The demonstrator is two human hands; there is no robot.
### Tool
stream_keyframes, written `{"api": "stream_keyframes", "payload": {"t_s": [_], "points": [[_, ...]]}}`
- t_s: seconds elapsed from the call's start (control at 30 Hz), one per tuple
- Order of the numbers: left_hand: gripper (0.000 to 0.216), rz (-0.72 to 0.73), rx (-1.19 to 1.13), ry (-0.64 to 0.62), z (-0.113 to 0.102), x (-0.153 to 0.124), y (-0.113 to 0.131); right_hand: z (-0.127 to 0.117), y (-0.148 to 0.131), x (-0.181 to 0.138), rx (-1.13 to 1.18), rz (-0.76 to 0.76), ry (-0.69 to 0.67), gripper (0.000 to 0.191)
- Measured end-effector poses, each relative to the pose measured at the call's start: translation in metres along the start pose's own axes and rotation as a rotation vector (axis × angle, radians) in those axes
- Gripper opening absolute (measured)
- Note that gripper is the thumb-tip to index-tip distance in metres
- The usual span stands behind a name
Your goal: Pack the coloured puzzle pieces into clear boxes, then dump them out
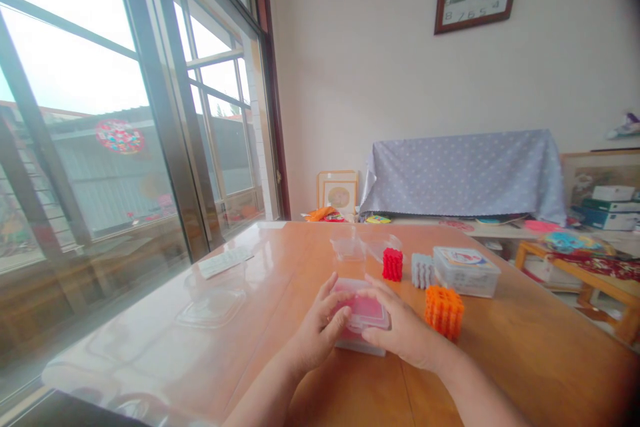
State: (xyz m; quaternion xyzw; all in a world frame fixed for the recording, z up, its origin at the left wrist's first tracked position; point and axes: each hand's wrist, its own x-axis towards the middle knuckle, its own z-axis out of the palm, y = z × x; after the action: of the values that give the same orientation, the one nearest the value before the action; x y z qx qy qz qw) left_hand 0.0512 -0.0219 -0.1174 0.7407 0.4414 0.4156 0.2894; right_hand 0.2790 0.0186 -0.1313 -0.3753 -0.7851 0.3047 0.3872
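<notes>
A small clear plastic box (369, 310) with pink showing through its top sits on the wooden table (280, 347) in front of me. My left hand (324, 319) is curled around its left side, thumb and fingers on the lid. My right hand (395, 320) holds the right side, with its fingers over the far edge and the thumb near the front. The fingers hide part of the lid. Just right of my right hand stands an orange block of interlocked plastic pieces (444, 312). Similar red (393, 264) and light grey (423, 271) blocks stand behind it.
A lidded clear box (467, 273) stands at the right. Clear open containers (349, 247) are behind the hands. A transparent lid (211, 308) and a paper sheet (225, 262) lie to the left. A window (125, 147) borders the table's left side.
</notes>
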Motion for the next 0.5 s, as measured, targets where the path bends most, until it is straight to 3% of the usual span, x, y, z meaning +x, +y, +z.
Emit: {"api": "stream_keyframes", "payload": {"t_s": [0.5], "points": [[0.041,0.072,-0.003,-0.011,0.001,0.000,-0.014,-0.001,-0.013,-0.002,-0.073,0.011,-0.022,0.056]]}}
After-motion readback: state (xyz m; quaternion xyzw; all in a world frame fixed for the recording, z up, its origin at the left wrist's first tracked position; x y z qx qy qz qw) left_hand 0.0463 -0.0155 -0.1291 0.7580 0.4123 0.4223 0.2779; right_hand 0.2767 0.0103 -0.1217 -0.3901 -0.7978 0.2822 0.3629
